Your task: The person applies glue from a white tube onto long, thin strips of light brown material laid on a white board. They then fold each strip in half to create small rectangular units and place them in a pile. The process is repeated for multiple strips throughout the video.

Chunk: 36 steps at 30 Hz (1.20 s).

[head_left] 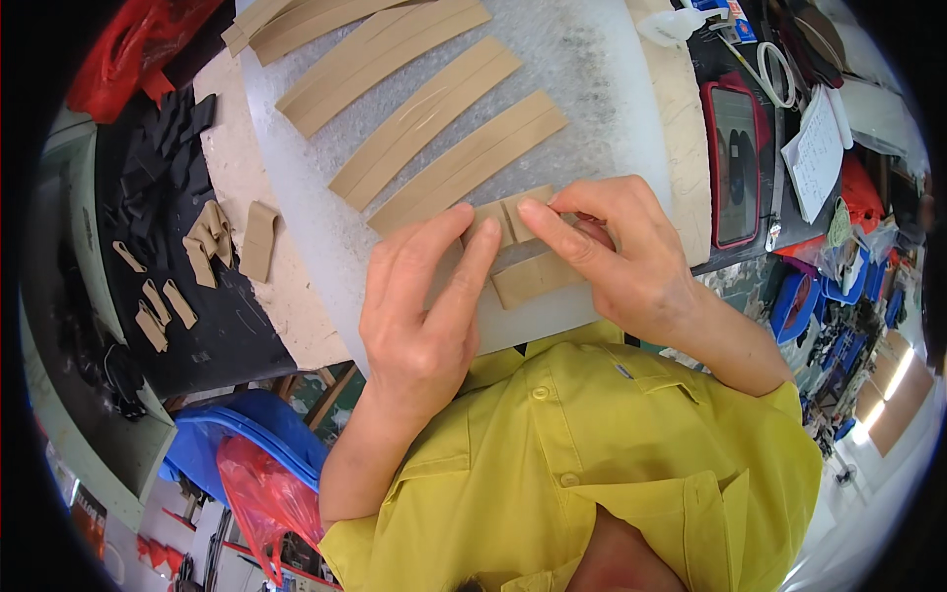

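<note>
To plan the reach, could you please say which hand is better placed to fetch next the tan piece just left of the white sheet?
Probably the left hand: it lies nearer the tan piece; the right hand is farther across. Both handle a tan strip.

Handwritten lines are borne by the white notebook page [813,156], too small to be read. Pale capital letters are shown on a dark reddish panel [89,525]; blurred print is carried by a blue packet [738,22].
</note>
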### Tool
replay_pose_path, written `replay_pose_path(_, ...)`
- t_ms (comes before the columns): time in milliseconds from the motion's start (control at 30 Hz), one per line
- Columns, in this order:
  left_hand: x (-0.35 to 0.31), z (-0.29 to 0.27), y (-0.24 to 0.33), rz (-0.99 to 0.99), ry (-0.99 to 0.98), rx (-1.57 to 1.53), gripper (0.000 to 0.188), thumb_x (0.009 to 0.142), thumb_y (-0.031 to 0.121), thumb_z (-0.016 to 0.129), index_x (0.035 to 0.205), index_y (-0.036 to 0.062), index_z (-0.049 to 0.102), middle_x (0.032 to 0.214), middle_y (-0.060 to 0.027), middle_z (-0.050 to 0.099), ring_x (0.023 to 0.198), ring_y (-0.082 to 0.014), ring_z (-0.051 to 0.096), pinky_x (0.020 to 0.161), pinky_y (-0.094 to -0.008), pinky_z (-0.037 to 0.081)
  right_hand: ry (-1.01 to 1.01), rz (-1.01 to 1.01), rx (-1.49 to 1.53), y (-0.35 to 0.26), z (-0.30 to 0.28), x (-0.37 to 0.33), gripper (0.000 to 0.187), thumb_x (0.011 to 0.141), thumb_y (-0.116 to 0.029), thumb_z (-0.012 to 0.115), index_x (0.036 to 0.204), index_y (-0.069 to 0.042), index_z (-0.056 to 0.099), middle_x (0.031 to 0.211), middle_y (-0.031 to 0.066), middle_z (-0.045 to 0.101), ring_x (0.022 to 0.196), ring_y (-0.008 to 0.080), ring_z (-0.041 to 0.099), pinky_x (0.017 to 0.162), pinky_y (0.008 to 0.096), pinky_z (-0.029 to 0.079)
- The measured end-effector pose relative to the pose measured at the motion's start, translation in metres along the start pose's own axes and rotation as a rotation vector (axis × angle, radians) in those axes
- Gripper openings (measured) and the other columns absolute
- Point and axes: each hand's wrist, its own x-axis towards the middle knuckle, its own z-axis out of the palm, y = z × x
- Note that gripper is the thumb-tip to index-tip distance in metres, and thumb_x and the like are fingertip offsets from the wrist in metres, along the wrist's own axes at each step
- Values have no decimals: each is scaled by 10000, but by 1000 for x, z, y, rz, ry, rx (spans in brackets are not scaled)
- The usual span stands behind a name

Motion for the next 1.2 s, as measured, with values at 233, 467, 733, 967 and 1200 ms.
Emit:
replay_pose_path(233,1,0,-2,23,-18,24,431,650,-46,671,1073,-18,750,1114,-152,667,960,-309,642,789,-382,550,-40,-6,-40,-2,0,1,506,761,-24,652,1267,-8,648,1123,72,622,878,232,538,769,326,496)
replay_pose_path(467,2,-4,6,84,-145,182,344,730,-34,707,1071,-68,730,1139,-137,663,988,-287,626,781,-379,531,-100,-21,-277,-14,0,2,459,789,-124,640,1232,-5,655,1137,73,619,960,244,556,758,351,449)
replay_pose_path(733,10,-19,9,80,-190,299,283,805,87,737,1083,30,736,1079,-31,674,952,-216,622,825,-363,403,-299,-13,-139,-7,-28,28,499,727,-52,678,1225,-85,684,1163,72,633,1066,280,601,873,426,417)
replay_pose_path(967,6,-22,-16,-217,41,385,302,787,181,809,1080,123,761,1006,-24,656,842,-193,568,800,-351,337,32,26,-167,29,-14,56,315,790,-31,721,1101,-82,703,1049,44,634,1048,247,588,885,380,406)
replay_pose_path(1200,10,-22,-13,-128,102,276,279,761,104,834,1016,76,722,884,-43,648,772,-219,559,731,-349,384,11,316,153,20,-21,55,260,783,30,741,1027,-58,730,904,61,632,802,246,609,714,339,485)
